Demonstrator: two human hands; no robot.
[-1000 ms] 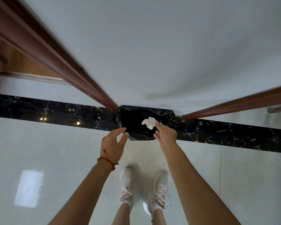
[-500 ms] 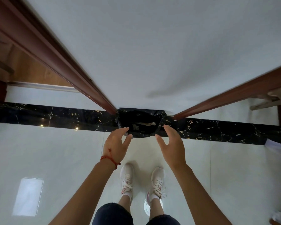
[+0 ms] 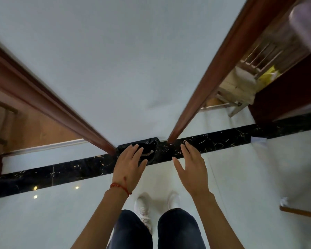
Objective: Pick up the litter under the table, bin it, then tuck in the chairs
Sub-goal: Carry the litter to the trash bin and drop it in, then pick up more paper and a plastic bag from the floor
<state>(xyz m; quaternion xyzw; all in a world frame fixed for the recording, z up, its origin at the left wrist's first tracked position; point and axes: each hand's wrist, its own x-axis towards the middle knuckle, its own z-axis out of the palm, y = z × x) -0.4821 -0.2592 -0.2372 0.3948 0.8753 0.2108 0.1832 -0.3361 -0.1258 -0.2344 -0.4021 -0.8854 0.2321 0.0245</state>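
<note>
Both hands are held out, palms down, holding nothing. The left hand (image 3: 130, 165), a red string (image 3: 120, 187) round its wrist, has its fingers straight and slightly spread in front of the bin (image 3: 148, 150). The right hand (image 3: 191, 169) is just beside it, fingers spread wide. The black-lined bin stands on the floor against the foot of the white wall (image 3: 133, 69), on the dark marble strip (image 3: 61, 172). A pale scrap (image 3: 147, 153) lies inside. A wooden chair (image 3: 239, 90) shows at the far right.
</note>
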